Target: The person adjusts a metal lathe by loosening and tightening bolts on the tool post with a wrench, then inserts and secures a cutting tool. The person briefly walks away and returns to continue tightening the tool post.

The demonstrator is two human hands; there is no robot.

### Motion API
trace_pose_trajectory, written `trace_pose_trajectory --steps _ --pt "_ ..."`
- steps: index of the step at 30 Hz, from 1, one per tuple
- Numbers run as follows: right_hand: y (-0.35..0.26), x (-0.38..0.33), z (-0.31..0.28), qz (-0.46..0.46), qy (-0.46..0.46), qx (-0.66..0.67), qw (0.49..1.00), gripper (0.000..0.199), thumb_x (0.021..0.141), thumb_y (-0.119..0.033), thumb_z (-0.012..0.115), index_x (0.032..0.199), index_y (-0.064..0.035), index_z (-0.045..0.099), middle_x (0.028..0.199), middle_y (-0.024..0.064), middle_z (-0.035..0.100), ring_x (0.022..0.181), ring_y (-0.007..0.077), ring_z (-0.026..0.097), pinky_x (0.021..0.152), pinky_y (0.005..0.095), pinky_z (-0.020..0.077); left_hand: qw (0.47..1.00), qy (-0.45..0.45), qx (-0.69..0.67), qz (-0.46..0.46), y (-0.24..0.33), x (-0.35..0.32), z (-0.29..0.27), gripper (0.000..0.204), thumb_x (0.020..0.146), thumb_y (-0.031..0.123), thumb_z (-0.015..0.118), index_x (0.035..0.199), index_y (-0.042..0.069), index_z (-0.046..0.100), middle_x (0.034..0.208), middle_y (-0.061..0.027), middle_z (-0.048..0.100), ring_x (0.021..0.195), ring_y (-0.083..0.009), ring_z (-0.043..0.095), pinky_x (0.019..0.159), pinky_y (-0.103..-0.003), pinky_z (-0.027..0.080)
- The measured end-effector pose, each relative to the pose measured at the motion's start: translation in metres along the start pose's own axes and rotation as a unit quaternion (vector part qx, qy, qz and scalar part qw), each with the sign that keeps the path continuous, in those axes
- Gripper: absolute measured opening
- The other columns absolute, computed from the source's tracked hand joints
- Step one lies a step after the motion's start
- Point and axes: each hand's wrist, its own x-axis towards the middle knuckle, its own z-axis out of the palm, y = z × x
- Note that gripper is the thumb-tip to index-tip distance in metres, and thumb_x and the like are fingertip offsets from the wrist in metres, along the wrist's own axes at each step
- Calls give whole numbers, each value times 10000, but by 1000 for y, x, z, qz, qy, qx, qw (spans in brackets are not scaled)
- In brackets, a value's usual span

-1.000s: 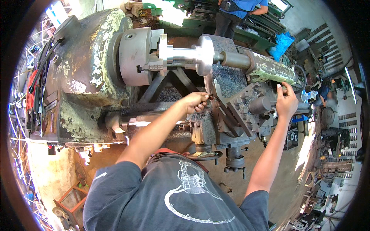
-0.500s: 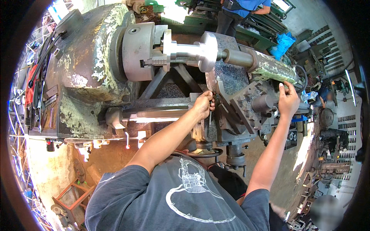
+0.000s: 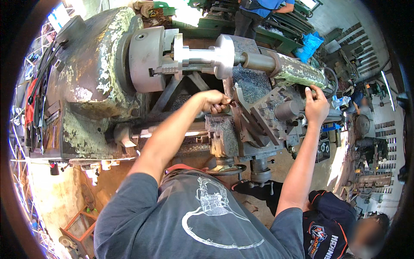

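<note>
The old green lathe (image 3: 86, 82) fills the room's middle, its chuck (image 3: 146, 58) gripping a bright stepped workpiece (image 3: 207, 54) that already looks turned smooth, the tailstock (image 3: 293, 71) pressed against its right end; chips lie heaped below the workpiece, so cutting seems well along. Below the workpiece sits the carriage (image 3: 258, 121). The left hand (image 3: 215, 101) is closed on a small lever at the carriage's left; the right hand (image 3: 317, 108) curls around a handle under the tailstock. Since a moment ago the left hand has crept slightly rightward.
</note>
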Motion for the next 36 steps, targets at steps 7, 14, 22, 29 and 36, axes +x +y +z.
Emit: trace_pose_trajectory --steps 7,14,22,29,36 --pt "-11 1 -11 20 -48 6 999 339 843 -355 733 1079 -112 731 744 79 704 686 252 677 670 368 512 992 53 115 7 6 -7 -3 271 1049 277 459 1173 96 616 710 52 447 510 -34 316 421 -200 247" --pt "-101 -16 -5 -82 -128 118 981 281 836 -231 728 993 2 708 852 174 720 773 290 706 721 361 536 908 215 -248 262 -60 -39 48 201 1041 204 480 1151 81 595 817 -6 503 639 -102 445 540 -240 391" --pt "-169 -150 23 -106 -500 42 859 354 870 -290 682 880 63 649 818 284 674 823 454 669 779 519 533 794 147 -439 395 -60 -68 89 233 1030 172 511 1201 22 565 906 -61 582 783 -173 583 730 -339 558" --pt "-160 -191 46 123 -402 224 879 227 826 -152 750 909 47 680 742 167 697 666 239 694 614 374 519 912 190 -248 264 -79 -79 103 330 1007 108 525 1323 15 519 931 -75 653 752 -157 634 641 -279 545" --pt "-139 -163 -36 61 -292 284 911 225 858 -85 753 1032 32 670 806 58 691 702 78 610 631 241 508 829 397 336 207 -48 -79 42 218 886 211 658 913 9 739 762 -256 668 724 -365 685 711 -452 515"
